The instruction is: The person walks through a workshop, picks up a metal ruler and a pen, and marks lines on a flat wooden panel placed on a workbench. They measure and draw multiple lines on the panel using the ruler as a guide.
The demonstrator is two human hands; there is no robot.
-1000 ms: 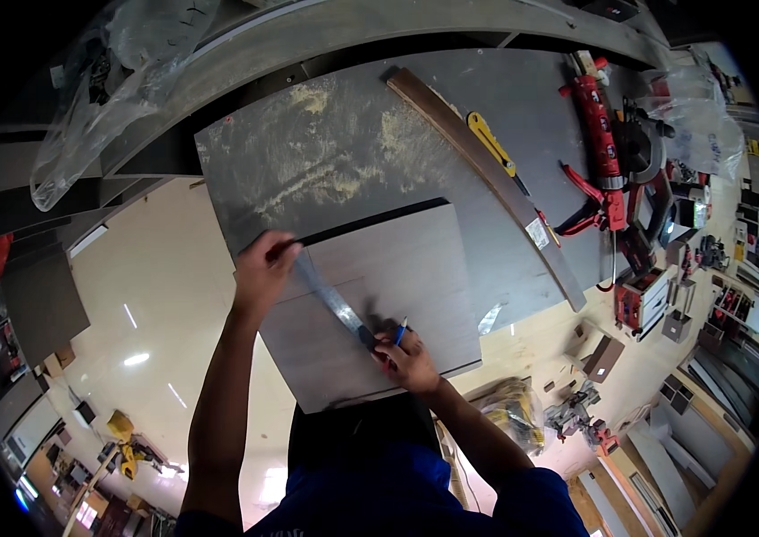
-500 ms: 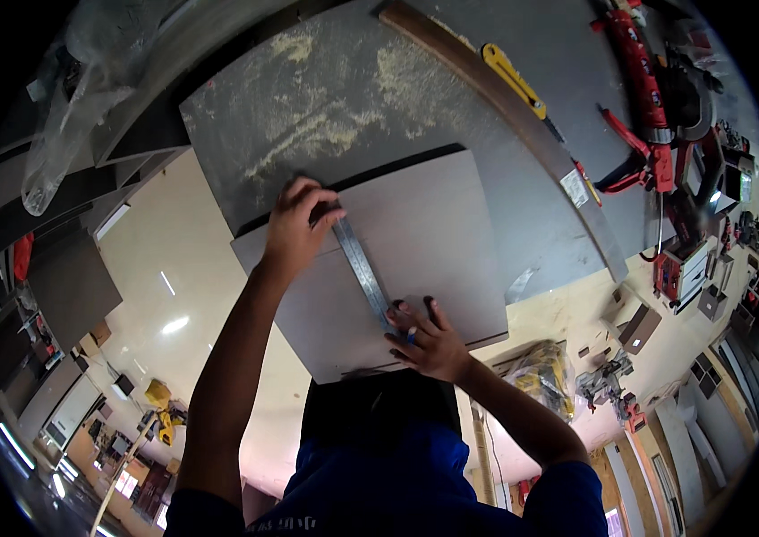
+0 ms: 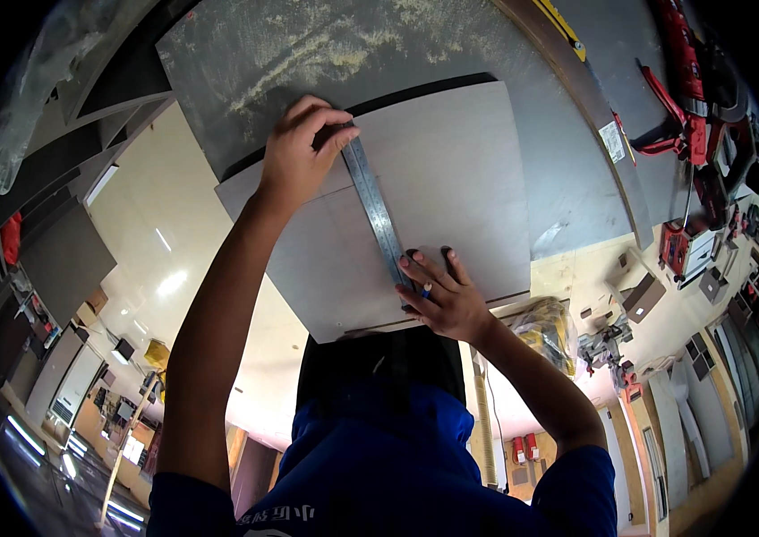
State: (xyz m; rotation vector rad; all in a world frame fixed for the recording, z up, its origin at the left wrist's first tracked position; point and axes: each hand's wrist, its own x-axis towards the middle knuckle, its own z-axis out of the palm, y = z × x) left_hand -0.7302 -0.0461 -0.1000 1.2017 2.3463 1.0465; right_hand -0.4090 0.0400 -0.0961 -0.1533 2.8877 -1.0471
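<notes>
A flat grey square board (image 3: 451,179) lies on a big dark worktable (image 3: 308,63) that has pale sawdust on it. A long shiny metal ruler (image 3: 376,208) lies across the board, running from the far edge toward the near edge. The left hand (image 3: 301,154) presses down on the far end of the ruler with bent fingers, likely so it cannot slide. The right hand (image 3: 447,299) rests at the near end, fingers spread on the board, and pinches a small blue pen (image 3: 427,290) right beside the ruler's edge, so the straight edge can guide it. Red clamps (image 3: 679,89) lie well apart, off to the right.
</notes>
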